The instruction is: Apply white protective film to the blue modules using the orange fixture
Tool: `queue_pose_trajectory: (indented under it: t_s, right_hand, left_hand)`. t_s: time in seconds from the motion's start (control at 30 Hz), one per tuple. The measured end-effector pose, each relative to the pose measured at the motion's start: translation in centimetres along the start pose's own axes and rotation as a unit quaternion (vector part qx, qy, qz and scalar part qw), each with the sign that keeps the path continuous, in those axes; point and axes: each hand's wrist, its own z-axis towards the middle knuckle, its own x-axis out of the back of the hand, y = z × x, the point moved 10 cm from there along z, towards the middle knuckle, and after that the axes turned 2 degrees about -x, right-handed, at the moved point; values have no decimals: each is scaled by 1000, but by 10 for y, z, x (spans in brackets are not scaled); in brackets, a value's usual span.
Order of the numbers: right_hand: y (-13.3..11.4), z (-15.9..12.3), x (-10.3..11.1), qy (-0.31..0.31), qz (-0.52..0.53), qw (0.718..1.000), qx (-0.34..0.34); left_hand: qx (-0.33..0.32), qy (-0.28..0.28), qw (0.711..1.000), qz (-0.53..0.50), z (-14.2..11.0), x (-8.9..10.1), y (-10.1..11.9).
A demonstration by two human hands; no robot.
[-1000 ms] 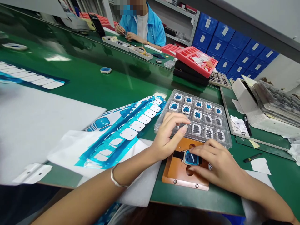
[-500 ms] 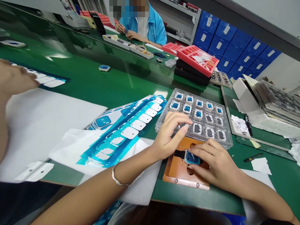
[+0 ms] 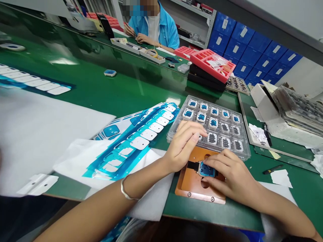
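A smartwatch (image 3: pixel 207 169) with blue film on its face lies on an orange fixture plate (image 3: pixel 188 179), a black strap (image 3: pixel 192 165) showing at its left. My right hand (image 3: pixel 230 174) grips the watch, fingers along its upper edge and thumb at its lower edge. My left hand (image 3: pixel 182 144) is raised just left of the fixture, over the front left corner of a clear plastic tray (image 3: pixel 243 153). Its fingers are stretched out, with the thumb close beside them, and I see nothing in it. The tray carries rows of white-rimmed watch-case parts, some with blue film.
Sheets of blue film with white cutouts (image 3: pixel 140 143) lie left of my hands. Another film strip (image 3: pixel 47 86) is farther left. A single watch piece (image 3: pixel 110 72) sits mid-table. Red trays (image 3: pixel 214 65) and a foam box (image 3: pixel 275 117) stand behind. A co-worker (image 3: pixel 166 27) sits opposite.
My left thumb has moved up closer to the fingers. My right hand stays on the watch. Another person's hand at the far left has withdrawn from the film strip.
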Motion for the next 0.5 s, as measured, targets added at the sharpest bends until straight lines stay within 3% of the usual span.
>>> queue_pose_trajectory:
  t_s: [0.13, 0.27, 0.43, 0.5]
  right_hand:
    - [4, -1, 2, 11, 8, 1000, -12]
    - [4, 3, 3, 7, -16, 1000, 4]
    - [-11, 26, -27, -130, -27, 989, 58]
    - [-20, 37, -36, -154, -17, 985, 75]
  left_hand:
    - [-10, 36, 999, -24, -2, 5, 3]
    - [-25, 123, 991, -48, -8, 21, 2]
    - [-16, 223, 971, -84, -11, 43, -13]
    - [-10, 252, 962, -103, -10, 50, -21]
